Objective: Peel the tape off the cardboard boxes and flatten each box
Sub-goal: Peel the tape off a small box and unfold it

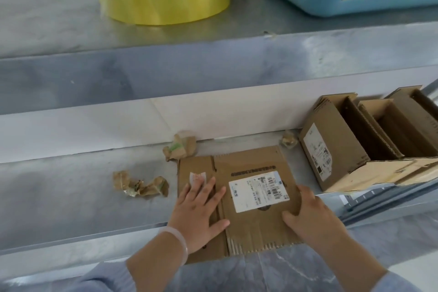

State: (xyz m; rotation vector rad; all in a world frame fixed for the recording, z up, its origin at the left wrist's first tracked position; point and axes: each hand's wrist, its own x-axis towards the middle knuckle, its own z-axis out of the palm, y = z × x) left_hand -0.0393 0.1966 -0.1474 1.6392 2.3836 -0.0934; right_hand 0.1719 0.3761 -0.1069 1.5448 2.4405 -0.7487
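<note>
Pressing the flattened cardboard box (256, 227) with the left hand (199, 206), fingers (209, 186) spread; touching its right edge with the right hand (308, 213) (open too, gripping nothing).

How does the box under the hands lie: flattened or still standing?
Flattened: the box lies as a thin sheet under the left hand and right hand.
</note>
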